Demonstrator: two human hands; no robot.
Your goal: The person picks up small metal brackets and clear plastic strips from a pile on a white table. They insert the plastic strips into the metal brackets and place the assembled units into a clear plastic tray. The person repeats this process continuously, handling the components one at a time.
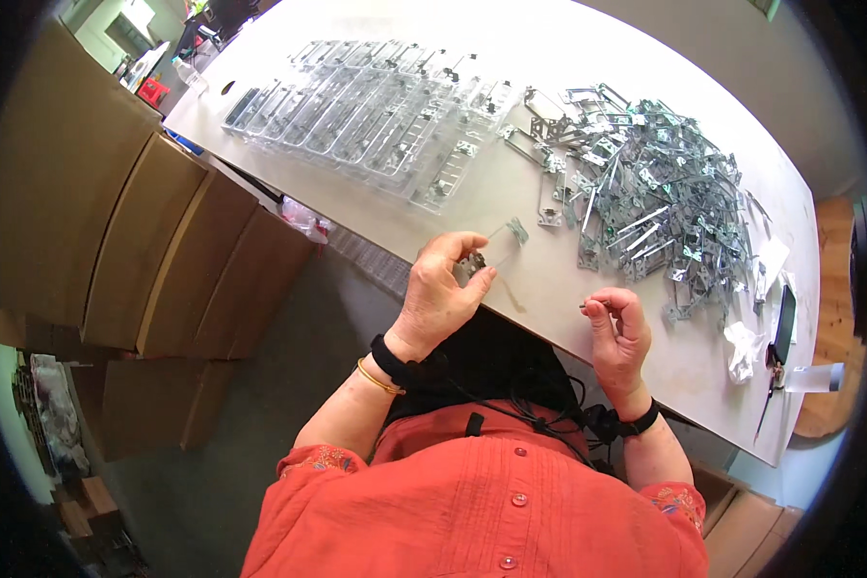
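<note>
My left hand [445, 289] is closed on a thin metal bracket [517, 231], gripping one end between thumb and fingers. The bracket's far end, a small shiny plate, sticks out to the right above the table's near edge. To the right, my right hand [618, 332] is pinched shut with a tiny dark piece [585, 306] at the fingertips, too small to name. The two hands are apart. Beyond my right hand lies a big tangled heap of similar metal brackets [660, 183].
Clear plastic trays [356, 116] holding brackets stand at the table's far left. Crumpled white tissue [742, 349] and a clear plastic cylinder [812, 378] lie near the right edge. Brown cardboard boxes [164, 241] are stacked left of the white table [549, 260]. A bottle [189, 75] stands at the far corner.
</note>
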